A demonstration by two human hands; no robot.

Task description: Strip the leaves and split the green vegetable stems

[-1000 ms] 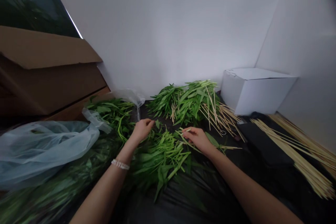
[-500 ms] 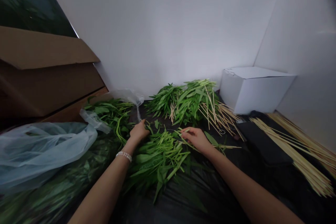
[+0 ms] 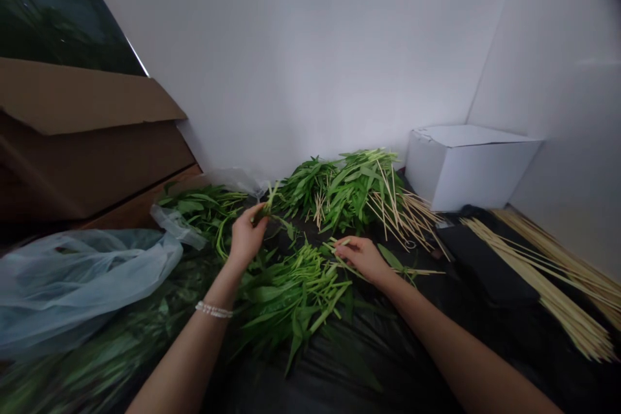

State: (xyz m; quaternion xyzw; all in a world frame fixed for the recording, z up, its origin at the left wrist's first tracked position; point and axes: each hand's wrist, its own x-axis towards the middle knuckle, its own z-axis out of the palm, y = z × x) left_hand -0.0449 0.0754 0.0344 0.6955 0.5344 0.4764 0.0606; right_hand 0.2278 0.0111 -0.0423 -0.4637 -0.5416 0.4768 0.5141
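My left hand (image 3: 248, 231), a beaded bracelet at its wrist, is closed on a small bit of water spinach (image 3: 272, 197) whose pale stems stick up past the fingers. To its right, my right hand (image 3: 361, 257) pinches a water spinach stem (image 3: 343, 242) between thumb and fingertips. A leafy sprig (image 3: 395, 260) and a thin wooden skewer (image 3: 424, 272) extend just right of that hand; whether they join what it holds is hidden. Between and below both hands lies a pile of cut water spinach (image 3: 295, 291), its stems pointing right.
Behind are bunches of greens (image 3: 359, 184) with bamboo skewers (image 3: 412, 213). On the right lie a black block (image 3: 485, 265), long skewers (image 3: 548, 291) and a white box (image 3: 475, 165). Left are a plastic bag (image 3: 87, 278), more greens (image 3: 194, 207) and a cardboard box (image 3: 92, 136).
My left hand has risen from the greens and turned, with a bit of water spinach now in its fingers. The right hand has stayed in place.
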